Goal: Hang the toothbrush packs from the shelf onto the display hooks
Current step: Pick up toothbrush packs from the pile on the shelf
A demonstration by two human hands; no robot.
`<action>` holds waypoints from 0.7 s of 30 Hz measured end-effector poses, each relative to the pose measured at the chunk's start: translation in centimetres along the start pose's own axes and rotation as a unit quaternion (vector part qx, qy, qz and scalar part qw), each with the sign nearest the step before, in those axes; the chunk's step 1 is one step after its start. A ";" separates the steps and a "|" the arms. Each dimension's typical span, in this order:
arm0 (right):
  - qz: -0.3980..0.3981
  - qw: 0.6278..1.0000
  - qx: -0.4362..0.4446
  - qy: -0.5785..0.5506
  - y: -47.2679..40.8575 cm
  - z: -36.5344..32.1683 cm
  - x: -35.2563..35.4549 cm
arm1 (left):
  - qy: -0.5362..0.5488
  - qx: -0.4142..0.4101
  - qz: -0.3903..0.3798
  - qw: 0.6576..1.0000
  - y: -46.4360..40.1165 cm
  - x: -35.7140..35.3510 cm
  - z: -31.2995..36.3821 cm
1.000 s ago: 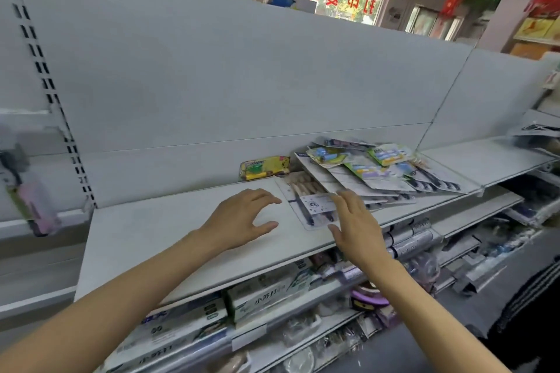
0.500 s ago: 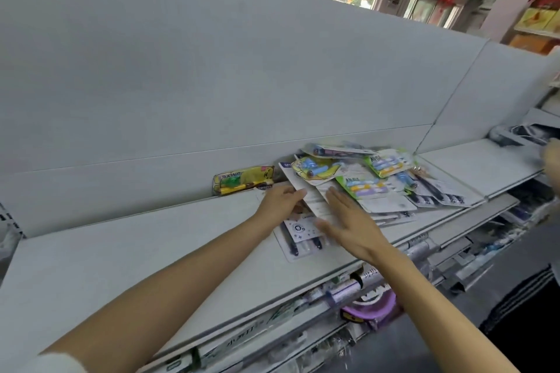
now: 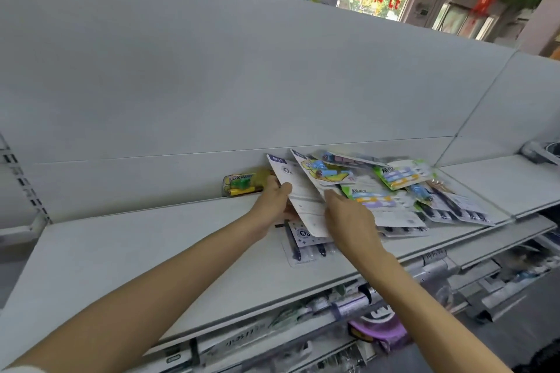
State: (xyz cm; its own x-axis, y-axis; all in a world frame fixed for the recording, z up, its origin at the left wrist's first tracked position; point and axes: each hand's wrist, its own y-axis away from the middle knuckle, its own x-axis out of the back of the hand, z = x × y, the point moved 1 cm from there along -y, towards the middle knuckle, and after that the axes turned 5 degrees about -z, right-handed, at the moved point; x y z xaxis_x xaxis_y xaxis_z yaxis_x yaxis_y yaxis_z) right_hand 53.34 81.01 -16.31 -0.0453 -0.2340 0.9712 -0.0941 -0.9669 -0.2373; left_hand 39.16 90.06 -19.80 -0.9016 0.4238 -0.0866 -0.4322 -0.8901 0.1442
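Your left hand (image 3: 274, 204) grips the near left edge of a white toothbrush pack (image 3: 298, 194), thumb on top and fingers curled beneath, so the pack tilts up with its far end leaning toward the grey back panel (image 3: 242, 85). Your right hand (image 3: 348, 218) lies against the right edge of that same pack with its fingers extended forward; you cannot tell whether the fingertips are tucked under the card or only pressing on it. The rest of the toothbrush packs (image 3: 391, 188) lie in a loose overlapping heap on the shelf (image 3: 151, 251), just to the right of your hands, some with green and blue printing. One more pack with dark brushes (image 3: 306, 247) lies flat on the shelf under your hands, near the front edge. A yellow and green box (image 3: 242, 185) stands against the back panel just beyond your left hand. Boxed goods (image 3: 248, 339) fill the lower shelf below.
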 end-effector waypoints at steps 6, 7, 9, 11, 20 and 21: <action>0.056 0.995 0.019 -0.083 0.6 -1.3 1.3 | -0.106 -0.074 0.107 0.986 3.6 4.6 0.5; 0.067 0.990 0.031 -0.119 0.7 -1.3 1.5 | -0.102 -0.082 0.113 0.985 4.2 5.5 0.3; 0.094 0.974 0.057 -0.197 1.0 -1.3 2.0 | -0.079 -0.100 0.115 0.985 5.7 7.1 0.2; 0.123 0.948 0.065 -0.286 1.4 -1.3 3.0 | -0.080 -0.107 0.111 0.985 7.4 8.3 0.2; 0.086 0.781 0.021 -0.619 3.1 -1.7 4.4 | -0.040 -0.098 0.203 0.974 14.4 11.2 -0.3; 0.077 0.769 0.011 -0.635 3.3 -1.8 4.2 | -0.030 -0.098 0.211 0.972 15.2 11.3 -0.3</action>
State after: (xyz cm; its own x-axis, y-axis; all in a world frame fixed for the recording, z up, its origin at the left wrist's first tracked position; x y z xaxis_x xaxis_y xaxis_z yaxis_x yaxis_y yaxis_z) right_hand 51.08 77.02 -13.08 0.9545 -0.2431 0.1728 -0.1671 -0.9158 -0.3651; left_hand 22.37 81.27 -18.89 -0.9998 0.0180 -0.0028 -0.0179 -0.9992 -0.0364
